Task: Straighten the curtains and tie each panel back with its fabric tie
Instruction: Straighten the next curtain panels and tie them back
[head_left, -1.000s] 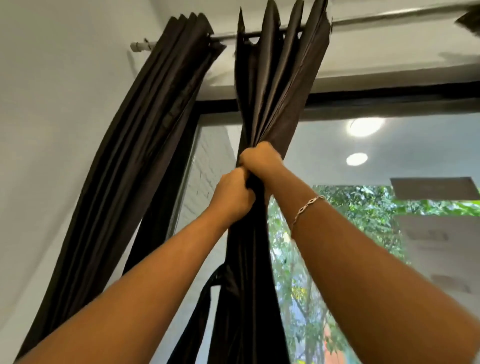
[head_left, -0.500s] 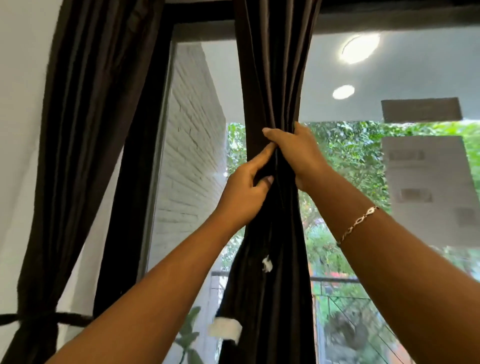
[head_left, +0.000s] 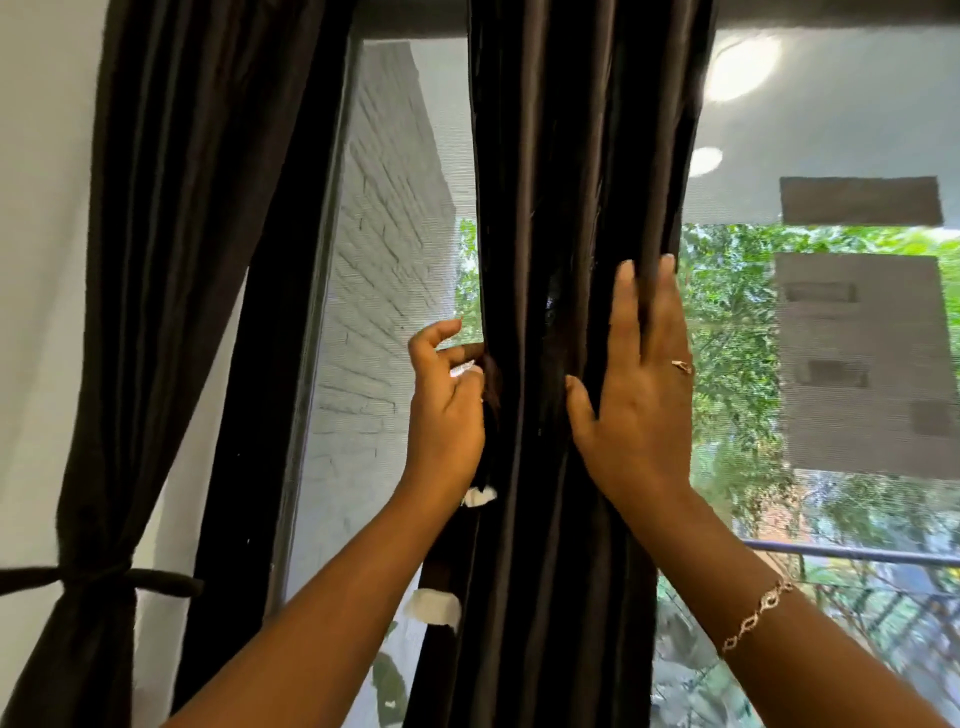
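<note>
A dark brown curtain panel (head_left: 550, 208) hangs bunched in the middle of the window. My right hand (head_left: 639, 395) lies flat on its right side with straight fingers, and a fold runs between two of them. At the panel's left edge my left hand (head_left: 447, 410) has loosely spread fingers, its thumb touching the fabric. A dark strip with white patches (head_left: 431, 608) hangs along that edge below my left hand. At the left, a second dark panel (head_left: 171, 260) is gathered by a fabric tie (head_left: 104, 577).
A black window frame (head_left: 249, 415) stands between the two panels, beside a white wall (head_left: 36, 260). Through the glass (head_left: 831, 104) I see a white brick wall (head_left: 384, 260), a railing (head_left: 857, 556) and trees.
Both hands gripped the middle panel together before. They have let go and moved apart, the right now flat on the fabric. The view has dropped from the rod to the window.
</note>
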